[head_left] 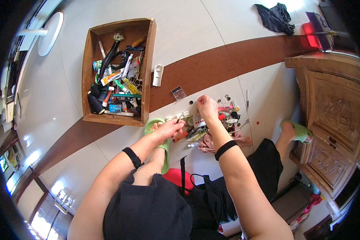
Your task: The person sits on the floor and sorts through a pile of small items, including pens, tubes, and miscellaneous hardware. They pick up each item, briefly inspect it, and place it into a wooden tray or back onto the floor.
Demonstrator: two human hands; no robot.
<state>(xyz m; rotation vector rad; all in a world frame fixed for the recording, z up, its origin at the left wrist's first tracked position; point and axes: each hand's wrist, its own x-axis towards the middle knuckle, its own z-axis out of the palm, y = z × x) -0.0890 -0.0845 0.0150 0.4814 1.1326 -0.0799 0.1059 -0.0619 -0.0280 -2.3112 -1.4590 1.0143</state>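
Note:
My left hand point(171, 130) is closed around a slim dark stick-like thing point(180, 117), whose kind I cannot make out. It hovers above my left foot, by the near left side of a pile of small odds and ends point(228, 118) on the floor. My right hand point(208, 108) has its fingers curled in over the far left part of that pile; what they hold, if anything, is hidden. Among the pile lie a white card with red dots point(199, 121), a pink tube-like thing point(225, 108) and a crumpled pink cloth point(207, 144).
A wooden drawer point(152, 72) full of tubes, scissors and other small items lies at the far left. Beside it are a white plastic piece point(158, 75) and a small clear case point(179, 93). A carved wooden cabinet point(332, 96) stands right; black cloth point(275, 18) lies far right.

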